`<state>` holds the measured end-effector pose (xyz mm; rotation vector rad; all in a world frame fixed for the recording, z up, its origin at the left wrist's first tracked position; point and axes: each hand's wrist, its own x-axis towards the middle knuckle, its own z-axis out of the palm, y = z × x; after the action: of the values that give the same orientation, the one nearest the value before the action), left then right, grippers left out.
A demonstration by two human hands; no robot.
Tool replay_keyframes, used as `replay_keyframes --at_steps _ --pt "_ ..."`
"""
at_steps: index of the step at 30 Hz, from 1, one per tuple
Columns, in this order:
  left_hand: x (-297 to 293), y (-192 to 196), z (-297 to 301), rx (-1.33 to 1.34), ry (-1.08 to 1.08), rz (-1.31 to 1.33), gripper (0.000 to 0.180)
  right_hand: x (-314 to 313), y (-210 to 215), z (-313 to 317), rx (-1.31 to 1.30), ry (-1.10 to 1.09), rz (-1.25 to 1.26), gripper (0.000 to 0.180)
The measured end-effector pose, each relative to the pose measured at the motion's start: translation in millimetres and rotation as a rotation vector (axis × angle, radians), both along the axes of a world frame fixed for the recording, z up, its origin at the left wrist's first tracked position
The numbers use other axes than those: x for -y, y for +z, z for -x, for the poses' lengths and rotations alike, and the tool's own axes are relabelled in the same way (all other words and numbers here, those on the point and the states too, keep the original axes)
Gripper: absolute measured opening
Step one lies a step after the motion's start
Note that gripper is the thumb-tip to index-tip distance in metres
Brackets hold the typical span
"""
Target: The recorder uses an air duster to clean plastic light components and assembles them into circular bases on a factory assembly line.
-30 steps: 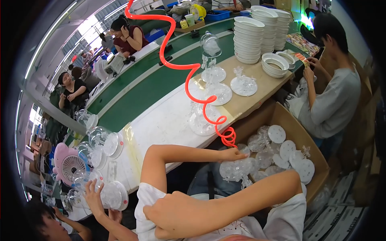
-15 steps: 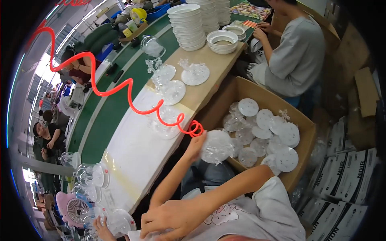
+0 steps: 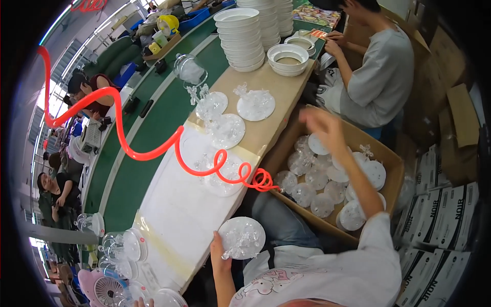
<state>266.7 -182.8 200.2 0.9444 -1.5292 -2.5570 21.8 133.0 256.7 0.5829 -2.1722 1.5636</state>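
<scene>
My left hand (image 3: 220, 251) is closed on the edge of a round white disc (image 3: 245, 236) with clear, bumpy plastic fittings on its face, held above my lap by the table edge. My right hand (image 3: 323, 127), smeared by motion, is over the far left part of an open cardboard box (image 3: 391, 176); its fingers and anything in them cannot be made out. Several clear and white discs (image 3: 353, 215) lie heaped in the box. More discs with clear fittings, such as one disc (image 3: 255, 105), rest on the table.
A red coiled hose (image 3: 128, 148) stretches across the table toward the box. Stacked white rings (image 3: 238, 41) stand at the far end. Clear plastic pieces (image 3: 134, 244) and a pink fan (image 3: 105, 286) sit lower left, near another person's fingers. A co-worker (image 3: 381, 71) sits far right.
My left hand has come down and nearer with the disc, away from the box. My right hand has swung from the lower left up over the box. The hose's coiled end has shifted right.
</scene>
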Motion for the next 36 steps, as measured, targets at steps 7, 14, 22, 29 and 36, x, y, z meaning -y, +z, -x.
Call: replay_keyframes --at_steps 7,14,22,29,36 --pt "-4.9 6.6 24.3 0.066 0.122 0.074 0.047 3.4 -3.0 235.0 -0.382 -0.561 -1.032 0.026" --pt "19.5 22.9 26.6 0.082 0.39 0.225 0.034 12.8 -0.7 271.3 -0.346 -0.548 -0.783 0.018" --pt "36.4 26.8 35.7 -0.01 0.239 0.142 0.047 16.6 -27.0 263.3 -0.095 -0.411 -1.194 0.024" --pt "77.3 1.2 0.2 -0.238 0.499 -0.134 0.054 -15.5 -0.5 256.8 -0.125 -0.45 -0.323 0.024" --pt "106.3 32.9 -9.3 -0.229 1.053 -0.317 0.041 -29.8 11.0 -37.1 0.371 0.879 1.533 0.027"
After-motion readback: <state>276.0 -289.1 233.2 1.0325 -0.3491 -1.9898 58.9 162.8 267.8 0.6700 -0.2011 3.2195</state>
